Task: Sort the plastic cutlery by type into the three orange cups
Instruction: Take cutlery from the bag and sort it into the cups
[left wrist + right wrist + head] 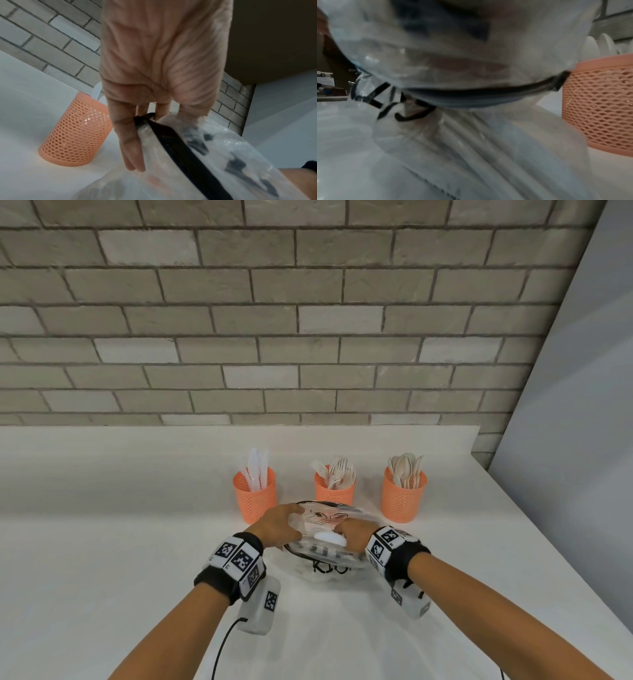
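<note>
Three orange mesh cups stand in a row: the left cup (255, 498) (75, 132) holds knives, the middle cup (334, 493) forks, the right cup (404, 498) (599, 108) spoons (606, 42). In front of them lies a clear zip bag (325, 558) (205, 155) (436, 47) with black print. My left hand (291, 520) (145, 121) grips the bag's left rim by the black zipper. My right hand (342, 534) reaches into the bag's mouth, its curled fingers on a white cutlery piece (329, 537). Pale handles (471, 135) show blurred through the plastic.
The white counter (120, 542) runs back to a grey brick wall (274, 337). A grey panel (582, 405) bounds the right side near the spoon cup. A cable (222, 642) hangs from the left wrist unit.
</note>
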{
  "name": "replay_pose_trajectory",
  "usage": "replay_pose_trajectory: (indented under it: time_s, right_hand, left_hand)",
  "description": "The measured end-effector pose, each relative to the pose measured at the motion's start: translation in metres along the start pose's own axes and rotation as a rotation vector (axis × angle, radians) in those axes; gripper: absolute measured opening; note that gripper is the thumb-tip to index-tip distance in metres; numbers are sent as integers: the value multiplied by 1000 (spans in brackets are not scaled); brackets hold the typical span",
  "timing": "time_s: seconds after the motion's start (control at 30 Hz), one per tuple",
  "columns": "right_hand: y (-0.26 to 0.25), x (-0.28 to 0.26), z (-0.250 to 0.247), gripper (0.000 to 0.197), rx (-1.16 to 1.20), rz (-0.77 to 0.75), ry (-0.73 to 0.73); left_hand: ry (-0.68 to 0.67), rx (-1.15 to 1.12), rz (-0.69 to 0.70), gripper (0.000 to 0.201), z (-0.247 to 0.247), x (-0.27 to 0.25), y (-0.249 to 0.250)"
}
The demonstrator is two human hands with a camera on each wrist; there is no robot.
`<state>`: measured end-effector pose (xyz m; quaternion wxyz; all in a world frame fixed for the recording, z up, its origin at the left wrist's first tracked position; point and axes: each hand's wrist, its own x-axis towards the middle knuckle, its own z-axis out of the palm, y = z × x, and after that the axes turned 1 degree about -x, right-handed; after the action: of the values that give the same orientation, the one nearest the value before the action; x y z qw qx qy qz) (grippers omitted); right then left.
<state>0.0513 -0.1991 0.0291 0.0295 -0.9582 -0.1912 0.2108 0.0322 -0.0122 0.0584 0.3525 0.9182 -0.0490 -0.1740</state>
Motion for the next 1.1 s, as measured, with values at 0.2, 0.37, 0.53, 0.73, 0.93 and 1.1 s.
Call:
replay_pose_trajectory:
  time_s: [0.2,0.37,0.53,0.73,0.93,1.1]
  right_hand:
    - [2,-7,-3,41,113,-21,77]
    - [3,-9,0,24,97,-40,111]
    - [-1,-16,4,42,86,-90,204]
    - [-7,-24,8,42,177,-95,246]
    - [-2,-34,2,39,264,-96,298]
    - [4,-43,-2,54,298,-64,377]
  left_hand:
    - [-3,0,2,59,-1,0,2]
    - [-15,11,3,60,1,-1,1]
    - [-11,-9,-5,59,3,-5,-1]
    - [-1,-31,-18,58,6,-8,-1]
    - [-10,-106,-36,54,3,-9,-3]
    - [-37,-176,-94,52,4,-14,-9]
